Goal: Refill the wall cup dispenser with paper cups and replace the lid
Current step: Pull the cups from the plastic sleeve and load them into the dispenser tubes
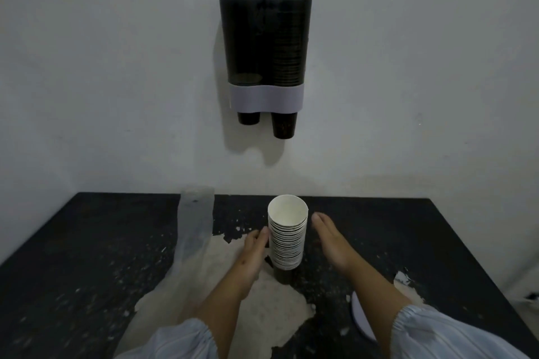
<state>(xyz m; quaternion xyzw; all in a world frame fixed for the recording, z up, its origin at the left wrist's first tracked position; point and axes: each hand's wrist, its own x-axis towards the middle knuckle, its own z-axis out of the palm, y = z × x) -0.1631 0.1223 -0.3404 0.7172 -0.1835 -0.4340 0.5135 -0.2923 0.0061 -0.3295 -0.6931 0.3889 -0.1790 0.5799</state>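
Neither grip has closed: the left hand (255,245) touches the stack of paper cups (287,233) with spread fingers, and the right hand (331,239) hovers open just beside it. The stack stands mid-bench (87,256), below the wall dispenser (265,46). This looks like the pick-up step; next, both hands must close round the stack and lift it to the dispenser's top, with the lid (360,320), near right, going on last.

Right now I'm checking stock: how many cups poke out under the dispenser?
2: a shorter left cup and a longer right cup below the dispenser's grey band; more are hidden inside.
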